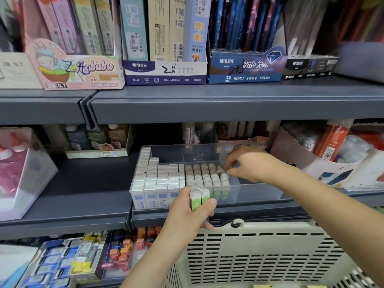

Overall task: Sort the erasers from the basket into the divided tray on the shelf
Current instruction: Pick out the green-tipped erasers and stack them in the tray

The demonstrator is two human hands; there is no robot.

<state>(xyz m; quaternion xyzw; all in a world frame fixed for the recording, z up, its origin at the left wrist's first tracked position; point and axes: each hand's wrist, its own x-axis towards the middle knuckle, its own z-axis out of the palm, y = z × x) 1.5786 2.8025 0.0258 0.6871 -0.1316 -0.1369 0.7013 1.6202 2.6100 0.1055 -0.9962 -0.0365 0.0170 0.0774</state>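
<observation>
Fingers [228,163] of the right hand [247,165] are curling down and pinching one green-sleeved eraser [220,169] at the back right corner of the clear divided tray's [259,192] middle compartment, right beside the packed rows [204,177] standing in there. Left hand [187,213] is gripping a small bunch of green-sleeved erasers [200,197] just in front of the tray. Blue-sleeved erasers [158,179] are filling the tray's left compartment, and the cream basket [259,256] is sitting below the tray.
</observation>
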